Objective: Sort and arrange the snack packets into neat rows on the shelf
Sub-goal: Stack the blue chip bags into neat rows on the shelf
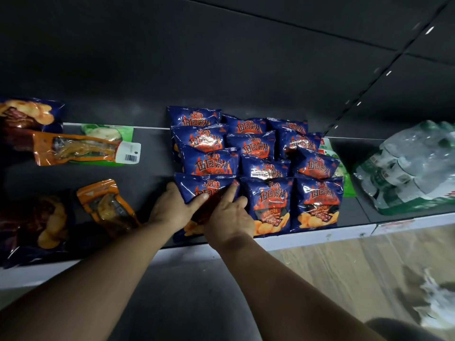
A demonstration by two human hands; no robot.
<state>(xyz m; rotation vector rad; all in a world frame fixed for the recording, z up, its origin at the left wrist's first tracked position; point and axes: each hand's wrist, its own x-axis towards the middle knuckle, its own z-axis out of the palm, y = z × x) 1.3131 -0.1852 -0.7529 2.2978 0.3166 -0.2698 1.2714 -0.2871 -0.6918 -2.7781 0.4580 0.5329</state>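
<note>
Several blue barbecue chip packets stand in three overlapping rows on the dark shelf (147, 178). The front-left packet (209, 190) is between both hands. My left hand (173, 207) grips its left edge, thumb laid across the front. My right hand (230, 217) rests on its lower right part, with the index finger stretched up along its right edge. Beside it, the front middle packet (269, 205) and the front right packet (317, 203) stand upright at the shelf's front lip.
Orange pouches (78, 150) (108, 205) and larger dark chip bags (37, 225) (27, 114) lie loose on the shelf's left side. A green packet (341, 168) sits behind the rows at right. A shrink-wrapped pack of water bottles (408, 168) fills the shelf's right end.
</note>
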